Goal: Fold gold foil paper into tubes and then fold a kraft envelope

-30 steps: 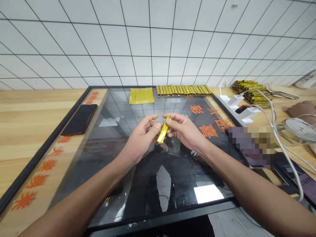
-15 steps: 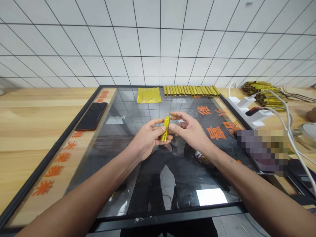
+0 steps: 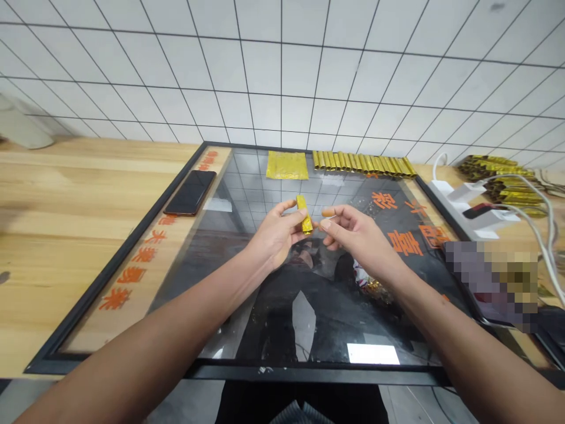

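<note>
1. My left hand (image 3: 276,232) is pinching a gold foil tube (image 3: 304,215), slightly tilted, between thumb and fingers.
2. My right hand (image 3: 359,238) is loose and empty, just beside the tube.
3. Beyond the grip, a row of gold foil tubes (image 3: 364,165) lies beside a gold foil sheet (image 3: 286,165) on the glass panel (image 3: 241,194).

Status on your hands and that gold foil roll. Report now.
Left hand: holding gold foil roll, tilted up. Right hand: fingers beside the roll. Farther off: gold foil sheet, row of gold rolls.
</note>
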The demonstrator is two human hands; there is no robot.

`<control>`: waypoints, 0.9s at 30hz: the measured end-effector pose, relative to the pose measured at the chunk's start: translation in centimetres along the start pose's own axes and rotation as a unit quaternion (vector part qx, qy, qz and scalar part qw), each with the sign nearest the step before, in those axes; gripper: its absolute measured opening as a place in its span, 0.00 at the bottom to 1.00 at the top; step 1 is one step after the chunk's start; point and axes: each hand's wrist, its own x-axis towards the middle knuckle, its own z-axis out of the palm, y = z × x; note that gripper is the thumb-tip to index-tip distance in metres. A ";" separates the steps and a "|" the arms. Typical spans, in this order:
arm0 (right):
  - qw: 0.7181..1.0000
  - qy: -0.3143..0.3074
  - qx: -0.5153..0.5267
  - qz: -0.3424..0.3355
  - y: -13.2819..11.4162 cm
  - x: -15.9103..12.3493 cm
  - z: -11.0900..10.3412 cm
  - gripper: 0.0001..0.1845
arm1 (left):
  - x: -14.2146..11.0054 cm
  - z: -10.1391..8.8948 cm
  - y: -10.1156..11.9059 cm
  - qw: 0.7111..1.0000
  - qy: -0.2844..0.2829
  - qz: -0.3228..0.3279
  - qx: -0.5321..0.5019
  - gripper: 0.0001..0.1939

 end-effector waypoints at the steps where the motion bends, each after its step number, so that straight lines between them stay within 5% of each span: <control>1: 0.999 -0.010 0.026 0.023 0.1 0.1 0.3 0.24 | 0.0 0.0 0.0 1.000 0.008 0.007 -0.001 0.19; 6: 0.986 -0.041 0.133 0.094 0.4 0.5 1.6 0.23 | -0.1 0.2 0.0 1.000 0.016 0.008 -0.004 0.23; 13: 0.975 -0.066 0.183 0.108 -0.2 0.4 1.9 0.23 | -0.2 0.2 0.2 0.998 -0.014 -0.033 -0.057 0.16; 19: 1.000 0.004 -0.003 -0.001 -0.1 -0.3 2.6 0.30 | 0.0 -0.2 0.0 0.996 -0.030 -0.003 -0.078 0.17; 23: 0.986 0.049 -0.138 -0.076 0.4 -0.5 3.1 0.25 | -0.1 -0.1 -0.2 0.996 -0.040 -0.002 -0.075 0.20; 27: 0.975 0.083 -0.167 -0.123 0.9 -0.2 2.7 0.16 | -0.6 0.5 -0.1 0.995 -0.029 -0.001 -0.090 0.16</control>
